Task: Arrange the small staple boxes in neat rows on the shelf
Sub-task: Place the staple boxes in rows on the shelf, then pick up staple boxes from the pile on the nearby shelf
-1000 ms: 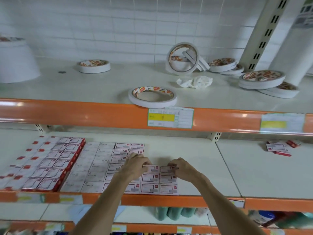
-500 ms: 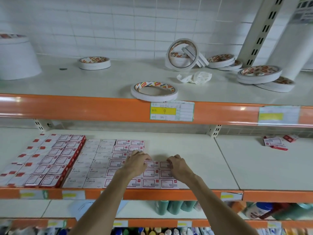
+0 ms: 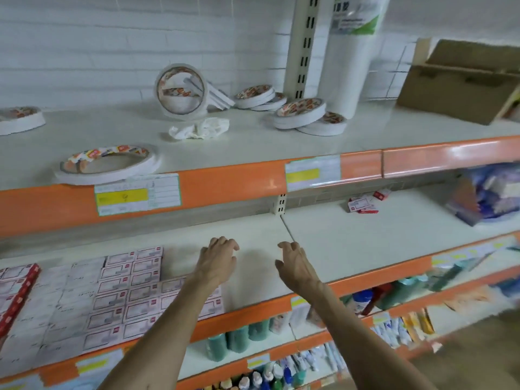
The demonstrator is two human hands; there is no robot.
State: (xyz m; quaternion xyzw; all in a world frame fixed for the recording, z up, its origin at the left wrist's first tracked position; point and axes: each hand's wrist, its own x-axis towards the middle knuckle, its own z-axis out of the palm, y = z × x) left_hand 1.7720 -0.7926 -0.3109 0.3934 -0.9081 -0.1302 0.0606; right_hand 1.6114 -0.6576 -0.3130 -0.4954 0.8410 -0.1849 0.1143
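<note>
Shelf (image 3: 365, 243): staple boxes (image 3: 118, 294) lie flat in tight rows at its left front edge; a few loose boxes (image 3: 361, 205) sit toward the back right. Judged light, stiff card, slick-faced; pinch by the long sides. Left hand (image 3: 218, 261) and right hand (image 3: 295, 263) hover open, empty, over bare shelf.

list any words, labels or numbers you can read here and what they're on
None can be read.
Staple boxes: print blurred.
Price label on the orange shelf edge: yellow patch, text too blurred.
Tape roll: red logo, illegible.
White wrapped roll: green-and-white label, characters unclear.
</note>
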